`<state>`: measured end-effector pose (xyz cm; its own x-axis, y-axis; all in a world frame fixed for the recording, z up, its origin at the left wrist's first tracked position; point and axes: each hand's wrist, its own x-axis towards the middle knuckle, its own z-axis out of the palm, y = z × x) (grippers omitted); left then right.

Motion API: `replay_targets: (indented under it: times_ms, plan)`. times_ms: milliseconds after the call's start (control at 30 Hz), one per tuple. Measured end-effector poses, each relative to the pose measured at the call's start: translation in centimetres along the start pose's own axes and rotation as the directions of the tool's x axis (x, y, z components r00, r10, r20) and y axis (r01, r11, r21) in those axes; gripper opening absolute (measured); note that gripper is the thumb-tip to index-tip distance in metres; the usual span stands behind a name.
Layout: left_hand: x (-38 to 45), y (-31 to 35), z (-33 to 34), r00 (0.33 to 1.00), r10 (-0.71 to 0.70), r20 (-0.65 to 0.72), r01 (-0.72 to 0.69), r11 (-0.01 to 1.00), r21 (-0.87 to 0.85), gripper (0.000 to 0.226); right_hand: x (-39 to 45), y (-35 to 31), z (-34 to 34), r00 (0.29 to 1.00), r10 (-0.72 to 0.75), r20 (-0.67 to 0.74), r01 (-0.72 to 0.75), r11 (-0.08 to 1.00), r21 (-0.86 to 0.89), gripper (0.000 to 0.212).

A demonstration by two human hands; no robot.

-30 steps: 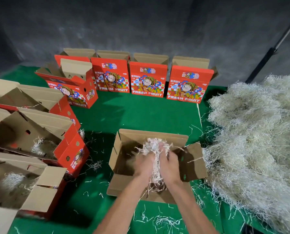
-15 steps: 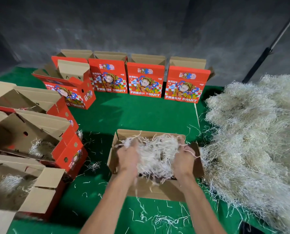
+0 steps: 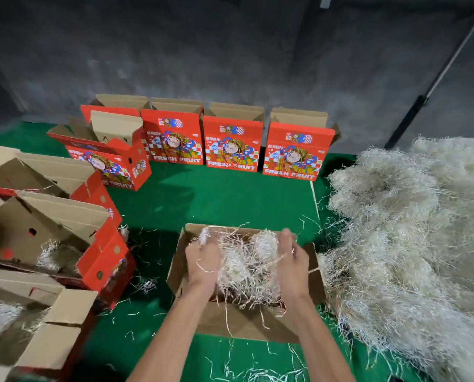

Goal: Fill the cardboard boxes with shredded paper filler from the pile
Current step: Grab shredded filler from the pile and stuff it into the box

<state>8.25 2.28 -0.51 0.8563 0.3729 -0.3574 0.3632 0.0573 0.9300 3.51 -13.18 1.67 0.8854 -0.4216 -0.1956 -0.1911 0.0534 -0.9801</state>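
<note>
Low at frame centre, with left hand and right hand loosely spread flanking the shredded paper filler, tease evenly into open box corners.

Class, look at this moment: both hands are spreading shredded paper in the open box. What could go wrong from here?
1. Strands of the shredded paper already hang over the open box near wall, so more may spill onto the green mat.
2. The left hand and right hand work above the rim; a flap might get bumped, perhaps shifting the box.
3. The pile touches the box's right side and may snag it.
</note>
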Motion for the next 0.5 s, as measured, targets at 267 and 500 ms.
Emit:
replay_targets:
  times_ms: [267,500]
  plan:
    - [-4.0,-0.1,1.9,0.928,-0.048,0.369,0.086,0.992,-0.087,0.083,-1.6,0.8,1.8,0.939,-0.21,0.274,0.246,0.964,-0.104,0.024]
    - [-4.4,-0.4,1.6,0.962,-0.146,0.232,0.161,0.986,-0.046,0.097,-1.8,0.5,1.1,0.991,-0.123,0.043,0.127,0.987,-0.097,0.052]
